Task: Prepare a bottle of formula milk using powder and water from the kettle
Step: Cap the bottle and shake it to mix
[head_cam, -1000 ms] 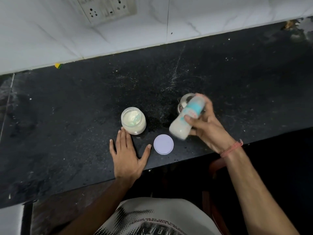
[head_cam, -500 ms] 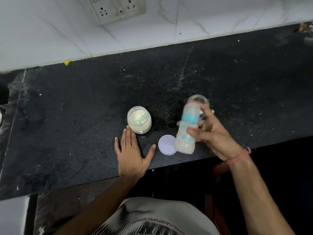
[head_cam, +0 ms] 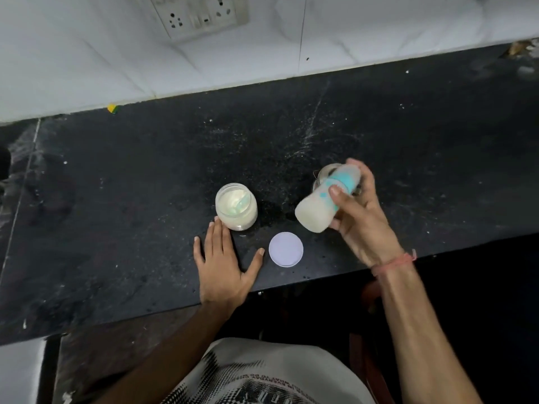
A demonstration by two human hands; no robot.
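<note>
Right hand (head_cam: 361,217) grips the tilted, motion-blurred bottle (head_cam: 323,208) (milky contents) above the counter (head_cam: 116,228); left hand (head_cam: 224,263) lies flat and empty beside the open powder jar (head_cam: 236,207).

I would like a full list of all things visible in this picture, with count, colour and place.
counter: 1, black, powder-speckled, below the wall
wall: 1, white, behind counter
socket panel: 1, white, on wall
powder jar: 1, clear, open, cream powder, centre
lid: 1, pale lilac, flat, right of left thumb
baby bottle: 1, milky with teal band, tilted, held
glass jar: 1, clear, behind bottle
left hand: flat on counter
right hand: grips bottle
</note>
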